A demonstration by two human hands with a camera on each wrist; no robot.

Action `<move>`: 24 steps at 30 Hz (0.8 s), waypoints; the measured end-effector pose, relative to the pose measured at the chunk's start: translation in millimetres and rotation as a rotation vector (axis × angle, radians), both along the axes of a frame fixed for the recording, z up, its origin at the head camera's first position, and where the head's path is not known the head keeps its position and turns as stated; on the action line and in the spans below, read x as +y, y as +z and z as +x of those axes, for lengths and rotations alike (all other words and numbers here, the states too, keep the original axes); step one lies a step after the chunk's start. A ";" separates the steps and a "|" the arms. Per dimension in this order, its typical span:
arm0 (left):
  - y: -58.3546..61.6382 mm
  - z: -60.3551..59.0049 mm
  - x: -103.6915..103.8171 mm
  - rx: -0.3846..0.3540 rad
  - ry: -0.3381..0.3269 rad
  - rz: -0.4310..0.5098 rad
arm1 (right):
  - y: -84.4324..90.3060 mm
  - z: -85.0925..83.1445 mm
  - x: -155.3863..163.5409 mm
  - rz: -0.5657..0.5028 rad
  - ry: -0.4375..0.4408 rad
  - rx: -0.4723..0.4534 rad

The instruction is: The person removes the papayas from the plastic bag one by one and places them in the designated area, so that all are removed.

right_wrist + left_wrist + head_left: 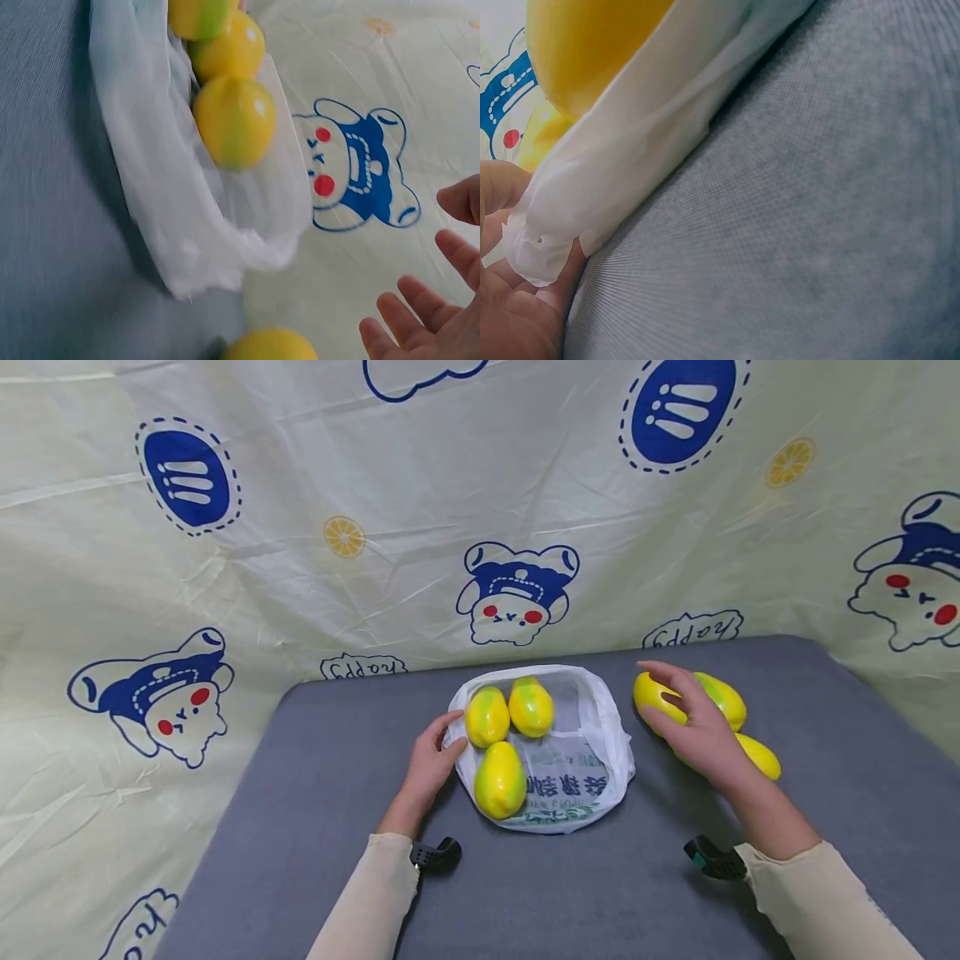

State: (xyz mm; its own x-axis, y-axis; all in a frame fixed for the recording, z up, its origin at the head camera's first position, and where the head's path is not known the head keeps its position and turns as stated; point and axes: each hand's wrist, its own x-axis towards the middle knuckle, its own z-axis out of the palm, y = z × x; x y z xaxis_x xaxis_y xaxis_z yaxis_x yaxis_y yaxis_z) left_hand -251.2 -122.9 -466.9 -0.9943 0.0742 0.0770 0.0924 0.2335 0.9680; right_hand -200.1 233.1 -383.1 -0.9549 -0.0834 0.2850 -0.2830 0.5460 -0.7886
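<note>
Beside the bag (577, 760): three mangoes (720, 697), to its right.
Right hand (693, 722): fingers spread, resting over them, nothing grasped.
Left hand (431, 764): pinching bag's left rim.

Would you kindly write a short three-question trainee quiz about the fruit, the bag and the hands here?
1. How many mangoes lie in the white bag?
2. True or false: the left hand holds the bag's edge.
3. The right hand is over: A) the loose mangoes beside the bag, B) the bag, C) bare table.

Key: 1. three; 2. true; 3. A.
</note>
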 end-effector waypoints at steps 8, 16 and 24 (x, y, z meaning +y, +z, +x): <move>-1.8 -0.6 -0.7 -0.001 -0.002 0.025 | -12.9 -14.5 -27.3 -0.138 -0.012 -0.107; -0.6 -0.3 -0.4 -0.009 -0.004 0.033 | -28.9 -21.4 -40.5 -0.239 -0.036 -0.181; 0.3 0.0 -0.3 -0.015 0.011 0.015 | -46.2 -28.3 -38.3 -0.265 -0.062 -0.195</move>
